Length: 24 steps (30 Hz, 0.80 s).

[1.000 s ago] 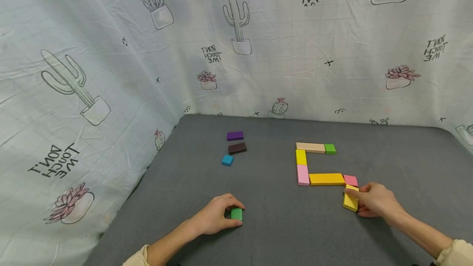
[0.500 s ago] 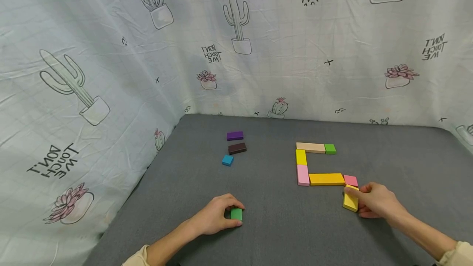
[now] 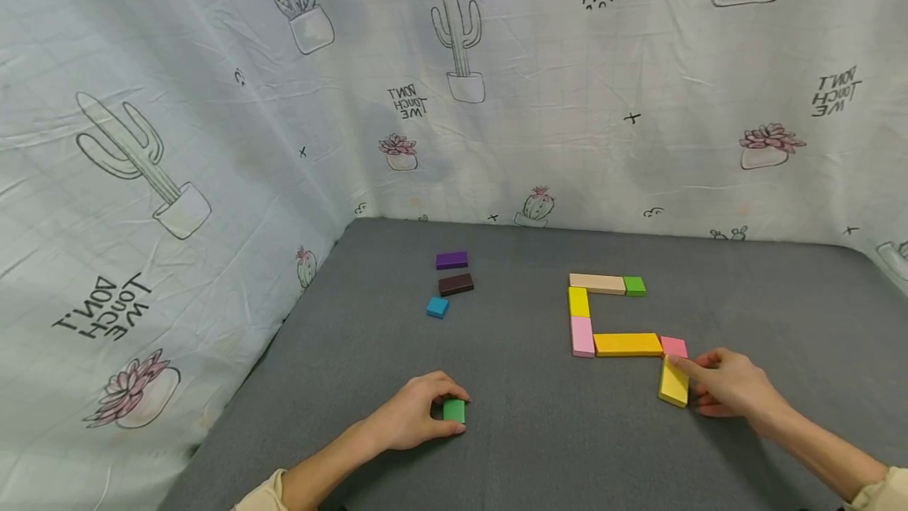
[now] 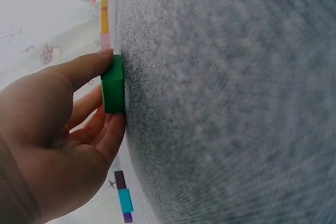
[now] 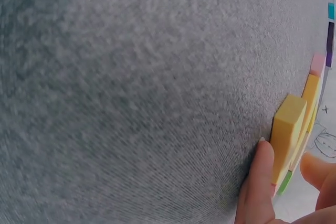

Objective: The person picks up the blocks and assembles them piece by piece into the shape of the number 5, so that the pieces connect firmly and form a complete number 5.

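My left hand (image 3: pixel 411 415) pinches a small green block (image 3: pixel 454 411) at the front of the grey table, with thumb and fingers on opposite sides. The left wrist view shows this green block (image 4: pixel 113 87) against the cloth. My right hand (image 3: pixel 734 389) is beside a yellow block (image 3: pixel 674 382), its thumb over the block's far end. In the right wrist view, thumb and forefinger are spread around the yellow block (image 5: pixel 286 135); a gap shows on the thumb side. That block lies just in front of a coral-pink block (image 3: pixel 674 347), which adjoins an orange-yellow bar (image 3: pixel 627 345).
A pink block (image 3: pixel 582 336), a bright yellow block (image 3: pixel 578 302), a beige bar (image 3: pixel 597 284) and a light green block (image 3: pixel 634 286) continue the bent row. Purple (image 3: pixel 452 260), dark brown (image 3: pixel 455 284) and blue (image 3: pixel 437 307) blocks lie back left. A printed curtain (image 3: pixel 539 101) surrounds the table.
My right hand has shifted slightly right, its fingers loosening from the yellow block, which sits a little straighter. The left hand stays still with the green block.
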Motion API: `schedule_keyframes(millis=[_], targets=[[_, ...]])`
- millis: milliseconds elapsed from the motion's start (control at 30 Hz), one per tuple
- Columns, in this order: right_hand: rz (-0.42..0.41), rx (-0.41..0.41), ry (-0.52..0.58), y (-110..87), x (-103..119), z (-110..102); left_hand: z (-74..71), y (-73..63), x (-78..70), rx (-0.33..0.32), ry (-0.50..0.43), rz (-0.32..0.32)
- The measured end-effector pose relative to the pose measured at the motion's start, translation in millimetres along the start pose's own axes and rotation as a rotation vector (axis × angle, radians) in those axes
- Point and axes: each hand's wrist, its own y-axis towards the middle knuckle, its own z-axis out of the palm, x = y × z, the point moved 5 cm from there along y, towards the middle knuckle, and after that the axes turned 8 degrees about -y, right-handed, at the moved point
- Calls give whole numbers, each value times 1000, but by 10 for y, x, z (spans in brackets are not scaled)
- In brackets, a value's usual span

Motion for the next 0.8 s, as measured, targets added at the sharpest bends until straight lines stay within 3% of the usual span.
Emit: schedule_keyframes(millis=[300,500,667,800], targets=[[-62,-19,-16,35,138,-295,-5,2,12,5,11,-11],[-166,-37,-70,103,293,-500,-9,8,16,6,15,-25],[-267,-49,-64,201,439,-506,-6,6,17,1,14,-24],[-298,-82,22,314,573,-478,-3,8,10,1,13,-22]])
